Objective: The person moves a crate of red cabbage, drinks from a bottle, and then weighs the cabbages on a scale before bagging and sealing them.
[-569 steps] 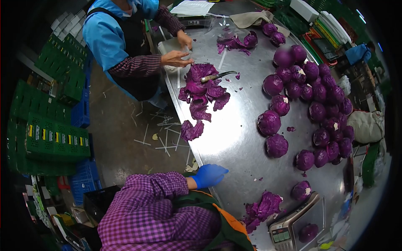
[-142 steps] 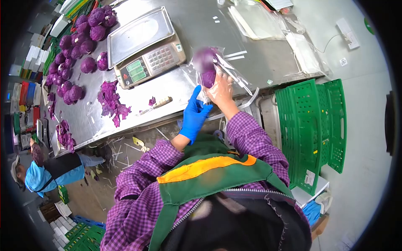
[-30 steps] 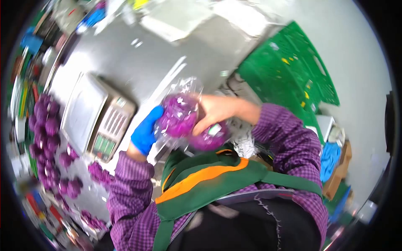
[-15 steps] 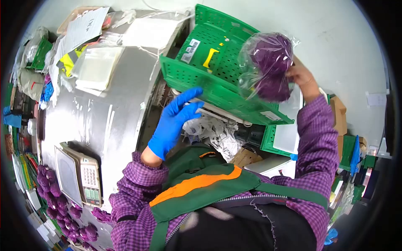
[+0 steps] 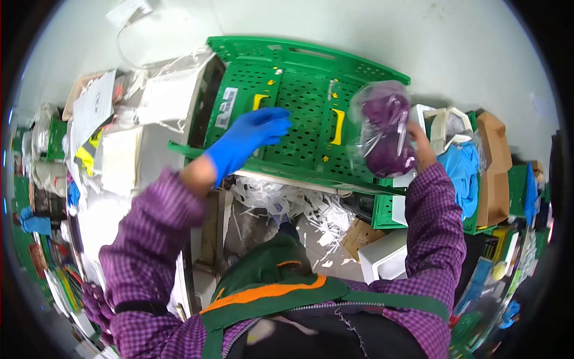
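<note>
My right hand (image 5: 423, 145), bare, grips a clear plastic bag of purple vegetables (image 5: 388, 161) from its right side. Two round dark purple shapes show through the film, one above the other, and look like red cabbages. The bag is over the right end of a green perforated crate (image 5: 299, 122) with yellow handles. My left hand (image 5: 254, 134), in a blue glove, is over the left part of the crate near a yellow handle (image 5: 258, 100). Its fingers are slightly bent and hold nothing that I can see.
Left of the crate, a metal table carries a stack of clear bags (image 5: 119, 158) and papers (image 5: 94, 102). White paper strips (image 5: 287, 197) lie beneath the crate. At right are a blue cloth or plastic bundle (image 5: 460, 173) and an open cardboard box (image 5: 493, 173).
The view has turned, so the crate now sits more squarely in front. My left hand has moved from the crate's near side to over it. The bag stays in my right hand, now lower in view.
</note>
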Available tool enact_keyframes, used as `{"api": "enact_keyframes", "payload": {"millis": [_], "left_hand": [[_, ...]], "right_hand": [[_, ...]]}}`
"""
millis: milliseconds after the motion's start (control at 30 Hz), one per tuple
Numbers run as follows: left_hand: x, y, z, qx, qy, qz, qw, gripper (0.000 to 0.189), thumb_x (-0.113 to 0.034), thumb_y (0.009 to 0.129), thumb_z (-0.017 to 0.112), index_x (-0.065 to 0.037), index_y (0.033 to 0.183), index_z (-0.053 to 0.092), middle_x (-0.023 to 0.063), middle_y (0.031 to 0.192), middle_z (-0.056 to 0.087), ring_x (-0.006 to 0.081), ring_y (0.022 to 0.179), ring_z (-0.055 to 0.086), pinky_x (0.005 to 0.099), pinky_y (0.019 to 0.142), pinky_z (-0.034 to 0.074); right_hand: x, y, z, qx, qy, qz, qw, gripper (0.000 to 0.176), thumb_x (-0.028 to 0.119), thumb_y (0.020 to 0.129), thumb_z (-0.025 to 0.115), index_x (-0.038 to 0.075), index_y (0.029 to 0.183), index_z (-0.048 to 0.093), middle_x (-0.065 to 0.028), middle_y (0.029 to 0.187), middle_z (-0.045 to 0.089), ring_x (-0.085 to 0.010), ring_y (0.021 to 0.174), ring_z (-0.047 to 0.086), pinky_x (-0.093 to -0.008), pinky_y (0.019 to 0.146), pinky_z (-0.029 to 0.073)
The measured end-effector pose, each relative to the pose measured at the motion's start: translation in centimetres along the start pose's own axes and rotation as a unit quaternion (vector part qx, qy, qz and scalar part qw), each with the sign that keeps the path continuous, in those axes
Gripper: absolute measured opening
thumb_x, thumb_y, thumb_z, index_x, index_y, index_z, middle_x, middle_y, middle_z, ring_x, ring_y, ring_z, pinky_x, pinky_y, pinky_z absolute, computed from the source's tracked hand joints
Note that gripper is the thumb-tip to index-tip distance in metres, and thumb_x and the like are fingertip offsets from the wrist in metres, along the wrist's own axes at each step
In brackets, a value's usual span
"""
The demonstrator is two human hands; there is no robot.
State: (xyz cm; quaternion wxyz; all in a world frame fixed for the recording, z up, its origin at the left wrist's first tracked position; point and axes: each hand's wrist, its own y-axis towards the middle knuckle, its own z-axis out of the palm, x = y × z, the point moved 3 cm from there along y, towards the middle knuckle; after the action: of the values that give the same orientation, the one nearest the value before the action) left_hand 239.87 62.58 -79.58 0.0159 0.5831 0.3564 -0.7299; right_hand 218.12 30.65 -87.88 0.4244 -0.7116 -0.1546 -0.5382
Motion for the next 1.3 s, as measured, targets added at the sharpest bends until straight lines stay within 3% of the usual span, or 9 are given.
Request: {"api": "enact_keyframes", "payload": {"millis": [133,233,433,667,933,1067,1167,1200,1300], "left_hand": [[6.4,14.3,2.6,0.094,0.068,-0.183,0.976,0.057,-0.029,0.088,0.060,-0.001,0.134,0.041,0.0138,0.124,0.054,0.0224,0.113,0.053,0.0332,0.098,0.041],[13.8,22.0,4.2,0.043,0.163,-0.289,0.942,0.054,-0.033,0.084,0.064,-0.002,0.127,0.050,0.0144,0.113,0.059,0.0234,0.099,0.059,0.0334,0.085,0.048],[16.1,24.3,6.3,0.011,0.193,-0.236,0.952,0.019,-0.024,0.081,0.061,-0.006,0.083,0.065,0.0056,0.064,0.057,0.0157,0.057,0.051,0.0307,0.053,0.042],[10.0,22.0,10.3,0.089,-0.067,-0.225,0.968,0.022,-0.025,0.084,0.059,-0.005,0.095,0.057,0.0057,0.089,0.060,0.0155,0.081,0.059,0.0305,0.073,0.049],[1.1,23.6,28.0,0.356,0.037,0.021,0.934,0.030,-0.027,0.088,0.061,-0.006,0.110,0.060,0.0056,0.101,0.063,0.0136,0.091,0.061,0.0291,0.078,0.050],[3.6,21.7,23.1,0.351,-0.087,-0.056,0.931,0.028,-0.024,0.086,0.064,-0.004,0.107,0.062,0.0056,0.096,0.064,0.0135,0.088,0.061,0.0282,0.079,0.050],[7.6,20.1,13.7,0.268,0.171,-0.054,0.947,0.034,-0.030,0.084,0.067,-0.002,0.103,0.063,0.0058,0.092,0.065,0.0147,0.086,0.061,0.0284,0.081,0.050],[9.6,20.2,9.3,0.127,0.369,0.080,0.917,0.050,-0.040,0.075,0.072,-0.002,0.106,0.061,0.0131,0.097,0.065,0.0224,0.085,0.064,0.0364,0.077,0.051],[9.7,17.0,-1.1,-0.071,0.622,0.004,0.779,0.077,-0.037,0.065,0.080,-0.005,0.126,0.044,0.0193,0.120,0.053,0.0335,0.106,0.056,0.0412,0.089,0.047]], "right_hand": [[-1.1,-2.6,-7.1,-0.137,0.106,-0.073,0.982,0.054,0.014,0.072,0.059,0.002,0.124,0.052,-0.0052,0.113,0.060,-0.0138,0.101,0.054,-0.0271,0.092,0.040],[-2.6,-5.7,-10.9,-0.198,0.160,-0.104,0.961,0.053,0.014,0.072,0.059,0.002,0.124,0.053,-0.0053,0.112,0.060,-0.0138,0.100,0.054,-0.0270,0.091,0.040],[-5.4,-11.6,-14.5,-0.290,0.205,-0.112,0.928,0.053,0.014,0.072,0.059,0.002,0.123,0.053,-0.0055,0.112,0.060,-0.0137,0.099,0.054,-0.0269,0.090,0.041],[-7.3,-16.3,-14.7,-0.341,0.227,-0.103,0.906,0.052,0.013,0.072,0.059,0.001,0.122,0.053,-0.0059,0.111,0.060,-0.0136,0.098,0.055,-0.0268,0.089,0.042],[-5.9,-15.5,-13.6,-0.316,0.239,-0.110,0.912,0.051,0.013,0.072,0.059,0.000,0.122,0.053,-0.0062,0.110,0.061,-0.0134,0.097,0.056,-0.0267,0.088,0.043],[-2.2,-11.5,-11.0,-0.230,0.256,-0.116,0.932,0.051,0.013,0.072,0.059,0.000,0.121,0.054,-0.0064,0.109,0.061,-0.0134,0.096,0.056,-0.0266,0.088,0.043],[1.1,-7.8,-7.8,-0.114,0.275,-0.102,0.949,0.051,0.013,0.072,0.059,0.000,0.121,0.054,-0.0065,0.109,0.061,-0.0133,0.095,0.056,-0.0266,0.087,0.043],[2.1,-6.2,-6.4,-0.058,0.278,-0.090,0.955,0.050,0.013,0.072,0.059,0.000,0.121,0.054,-0.0065,0.108,0.061,-0.0133,0.095,0.056,-0.0266,0.087,0.044],[4.5,-1.5,-1.8,0.100,0.263,-0.026,0.959,0.050,0.012,0.072,0.059,0.000,0.121,0.054,-0.0067,0.108,0.061,-0.0133,0.095,0.057,-0.0265,0.087,0.044]]}}
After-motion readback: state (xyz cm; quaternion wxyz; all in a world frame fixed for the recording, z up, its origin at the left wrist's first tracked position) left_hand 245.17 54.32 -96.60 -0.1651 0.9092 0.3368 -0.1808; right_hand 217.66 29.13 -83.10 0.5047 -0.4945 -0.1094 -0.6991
